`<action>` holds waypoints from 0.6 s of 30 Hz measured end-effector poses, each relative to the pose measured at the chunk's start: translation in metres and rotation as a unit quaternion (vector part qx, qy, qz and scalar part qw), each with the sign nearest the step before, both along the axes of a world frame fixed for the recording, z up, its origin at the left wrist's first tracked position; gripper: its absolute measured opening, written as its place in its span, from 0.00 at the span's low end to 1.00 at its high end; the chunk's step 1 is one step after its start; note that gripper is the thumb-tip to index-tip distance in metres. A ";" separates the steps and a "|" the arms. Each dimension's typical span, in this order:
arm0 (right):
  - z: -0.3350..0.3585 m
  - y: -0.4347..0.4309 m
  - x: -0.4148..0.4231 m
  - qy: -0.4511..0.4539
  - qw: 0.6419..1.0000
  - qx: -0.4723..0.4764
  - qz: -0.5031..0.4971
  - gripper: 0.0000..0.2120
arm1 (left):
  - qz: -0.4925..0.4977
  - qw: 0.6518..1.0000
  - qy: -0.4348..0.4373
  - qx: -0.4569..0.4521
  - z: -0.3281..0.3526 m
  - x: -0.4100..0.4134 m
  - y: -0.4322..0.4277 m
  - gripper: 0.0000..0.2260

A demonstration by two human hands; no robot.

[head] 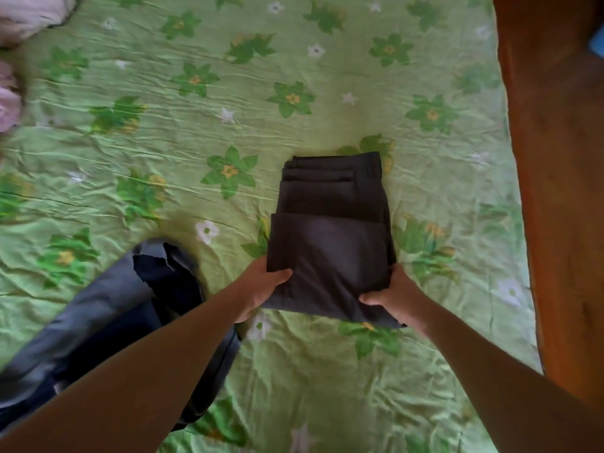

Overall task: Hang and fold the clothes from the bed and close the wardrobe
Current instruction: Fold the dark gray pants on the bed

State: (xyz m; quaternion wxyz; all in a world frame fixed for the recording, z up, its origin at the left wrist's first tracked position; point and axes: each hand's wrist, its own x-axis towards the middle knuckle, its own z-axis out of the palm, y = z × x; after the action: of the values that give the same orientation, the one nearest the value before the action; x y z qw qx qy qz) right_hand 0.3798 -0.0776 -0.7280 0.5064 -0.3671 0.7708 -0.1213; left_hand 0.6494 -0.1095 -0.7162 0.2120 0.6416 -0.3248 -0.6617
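While the left hand (pixel 264 286) curls round the near left corner of the folded dark trousers (pixel 330 223), thumb on top, the right hand (pixel 392 297) grips the near right corner the same way. The trousers lie on the bed (pixel 163 125), nearer its right edge. A blue-grey garment (pixel 108 315) sprawls toward the near left corner, partly under the left forearm. Pink clothes (pixel 11 103) sit at the far left edge; a wooden board (pixel 555 158) runs along the right.
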 end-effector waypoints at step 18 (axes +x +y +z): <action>0.066 -0.034 -0.005 -0.177 0.966 -0.099 -0.158 0.14 | -0.012 0.981 -0.060 -0.183 0.044 -0.009 -0.053 0.14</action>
State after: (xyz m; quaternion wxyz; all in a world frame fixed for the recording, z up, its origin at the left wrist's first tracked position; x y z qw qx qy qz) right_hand 0.3751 -0.1115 -0.6621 0.5704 -0.2613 0.7010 -0.3391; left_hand 0.6400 -0.1621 -0.6717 0.2978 0.6263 -0.4603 -0.5542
